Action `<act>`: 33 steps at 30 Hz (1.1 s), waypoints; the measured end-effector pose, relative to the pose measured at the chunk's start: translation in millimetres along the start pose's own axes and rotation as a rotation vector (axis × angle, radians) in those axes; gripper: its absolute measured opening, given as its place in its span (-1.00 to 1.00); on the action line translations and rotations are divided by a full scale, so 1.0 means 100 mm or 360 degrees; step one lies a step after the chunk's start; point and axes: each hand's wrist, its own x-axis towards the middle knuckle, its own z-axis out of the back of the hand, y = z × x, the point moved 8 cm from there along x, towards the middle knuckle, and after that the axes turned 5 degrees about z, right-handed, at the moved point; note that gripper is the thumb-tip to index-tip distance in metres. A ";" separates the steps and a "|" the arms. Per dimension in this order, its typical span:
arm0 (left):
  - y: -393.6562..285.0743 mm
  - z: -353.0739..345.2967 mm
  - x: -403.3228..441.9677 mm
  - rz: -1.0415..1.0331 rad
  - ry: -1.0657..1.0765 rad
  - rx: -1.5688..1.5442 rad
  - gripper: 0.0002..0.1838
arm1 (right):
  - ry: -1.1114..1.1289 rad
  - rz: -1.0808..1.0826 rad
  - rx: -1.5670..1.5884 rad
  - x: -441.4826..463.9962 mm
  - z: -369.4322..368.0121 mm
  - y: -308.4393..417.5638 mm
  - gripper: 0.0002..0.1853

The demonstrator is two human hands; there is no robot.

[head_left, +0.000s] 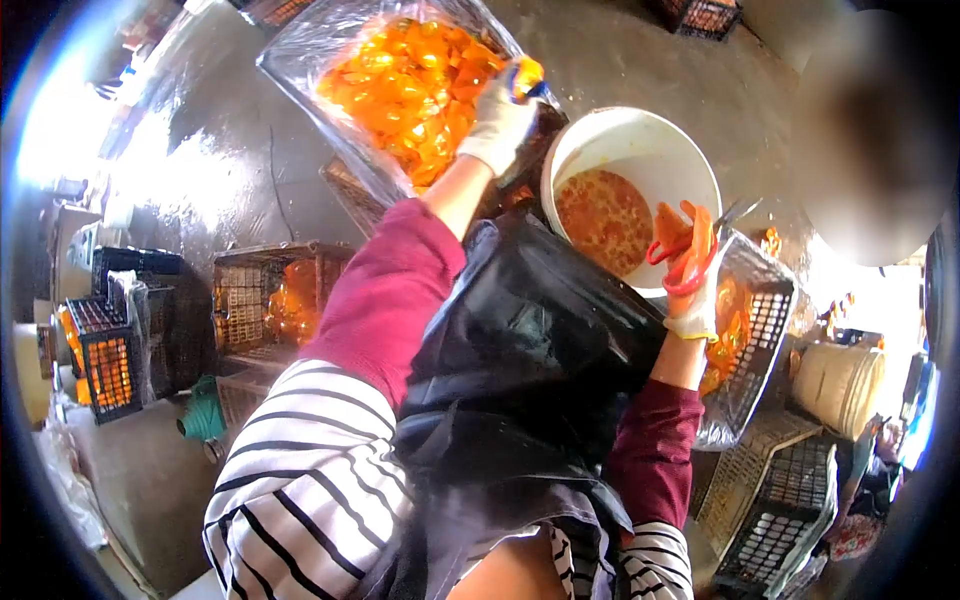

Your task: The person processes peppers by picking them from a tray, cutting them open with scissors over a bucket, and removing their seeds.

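Note:
My left hand (505, 118), in a pale glove with blue at the fingers, is closed around a small orange piece that looks like pepper (527, 76). It is over the right edge of a plastic-lined crate (290, 50) heaped with glossy orange pieces (410, 90). My right hand (690, 265), in an orange and white glove, grips scissors (738, 212) with red handles; their metal blades point up and right. Between my hands stands a white bucket (690, 160), partly filled with small reddish-orange bits (605, 215). My right hand is at its near right rim.
To the right, a lined crate (768, 320) holds more orange pieces. Brown (235, 310) and black (105, 380) crates with orange contents stand at left, beside a teal container (203, 415). A cream bucket (840, 385) and stacked crates (785, 500) are at right. The floor looks wet.

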 end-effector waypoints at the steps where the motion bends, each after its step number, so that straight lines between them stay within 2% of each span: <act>1: 0.03 -0.32 -0.16 -0.0010 0.0345 0.0131 -0.60 | -0.0152 0.0063 -0.0025 0.00 -0.03 0.05 -0.54; 2: 0.16 -0.70 -0.37 0.0374 0.0913 0.0534 -0.61 | -0.0138 0.0007 -0.0170 -0.01 -0.08 0.06 -0.53; 3: 0.08 -0.73 -0.43 0.0213 0.0775 0.0542 -0.62 | -0.0114 -0.0050 -0.0317 -0.03 -0.13 0.07 -0.52; 4: -0.01 -0.72 -0.44 0.0051 0.0625 0.0545 -0.63 | -0.0042 -0.0134 -0.0209 0.00 -0.07 -0.05 -0.53; 6: 0.15 -0.73 -0.36 0.0371 0.0790 0.0150 -0.65 | 0.0090 -0.0315 -0.0006 0.03 0.00 -0.25 -0.54; 7: 0.32 -0.73 -0.38 0.0813 0.0853 -0.0129 -0.62 | 0.0168 -0.0457 -0.0005 0.07 0.00 -0.34 -0.54; 8: 0.13 -0.59 -0.36 0.0940 0.0727 -0.0418 -0.65 | 0.0149 -0.0488 -0.0021 0.06 -0.06 -0.40 -0.57; 10: 0.76 -0.89 -0.19 0.0697 0.0939 -0.0107 -0.67 | 0.0109 -0.0549 -0.0052 0.05 -0.19 -0.51 -0.62; 12: 0.40 -0.81 -0.25 0.0381 0.1043 -0.0297 -0.68 | 0.0227 -0.0451 0.0007 0.05 -0.36 -0.60 -0.72; 14: 0.27 -1.05 -0.48 0.1470 0.1081 -0.1975 -0.67 | 0.0358 -0.0437 -0.0234 0.00 -0.39 -0.57 -0.75; 16: -0.08 -1.03 -0.55 0.1350 0.1200 -0.2090 -0.61 | 0.0498 -0.0381 -0.0456 0.05 -0.33 -0.70 -0.70; 17: -0.23 -1.04 -0.58 0.1339 0.1238 -0.2127 -0.58 | 0.0582 -0.0227 -0.0515 0.06 -0.38 -0.64 -0.66; 19: -0.31 -1.18 -0.68 0.1430 0.1398 -0.2193 -0.51 | 0.0541 -0.0161 -0.0711 0.09 -0.34 -0.65 -0.69; 20: -0.32 -1.23 -0.66 0.1021 0.1461 -0.1834 -0.51 | 0.0519 -0.0133 -0.0810 0.08 -0.36 -0.62 -0.71; 21: -0.36 -1.30 -0.67 0.0618 0.1493 -0.1473 -0.51 | 0.0526 -0.0268 -0.0691 0.05 -0.37 -0.61 -0.67; 22: -0.36 -1.37 -0.69 0.0369 0.1491 -0.1212 -0.51 | 0.0514 -0.0336 -0.0582 0.04 -0.36 -0.61 -0.65; 23: -0.38 -1.42 -0.70 0.0129 0.1456 -0.0952 -0.51 | 0.0503 -0.0403 -0.0473 0.03 -0.37 -0.59 -0.63; 24: -0.33 -1.47 -0.70 0.0040 0.1412 -0.0795 -0.51 | 0.0495 -0.0468 -0.0361 0.01 -0.39 -0.58 -0.61; 25: -0.28 -1.50 -0.69 -0.0046 0.1362 -0.0635 -0.50 | 0.0445 -0.0383 -0.0182 -0.02 -0.42 -0.51 -0.58; 28: -0.17 -1.57 -0.73 0.0382 0.1348 -0.1318 -0.52 | 0.0300 -0.0621 -0.0533 -0.11 -0.31 -0.37 -0.58; 29: -0.27 -1.52 -0.80 0.0771 0.1300 -0.1726 -0.54 | 0.0293 -0.0629 -0.0891 -0.16 -0.42 -0.20 -0.58; 30: -0.30 -1.50 -0.86 0.1168 0.1221 -0.2123 -0.55 | 0.0265 -0.0610 -0.0822 -0.14 -0.41 -0.21 -0.59; 31: -0.23 -1.52 -0.87 0.1358 0.1163 -0.2140 -0.57 | 0.0237 -0.0592 -0.0753 -0.12 -0.39 -0.23 -0.60; 33: -0.31 -1.46 -0.98 0.1355 0.1303 -0.1871 -0.52 | 0.0176 -0.0579 -0.0632 -0.06 -0.34 -0.28 -0.63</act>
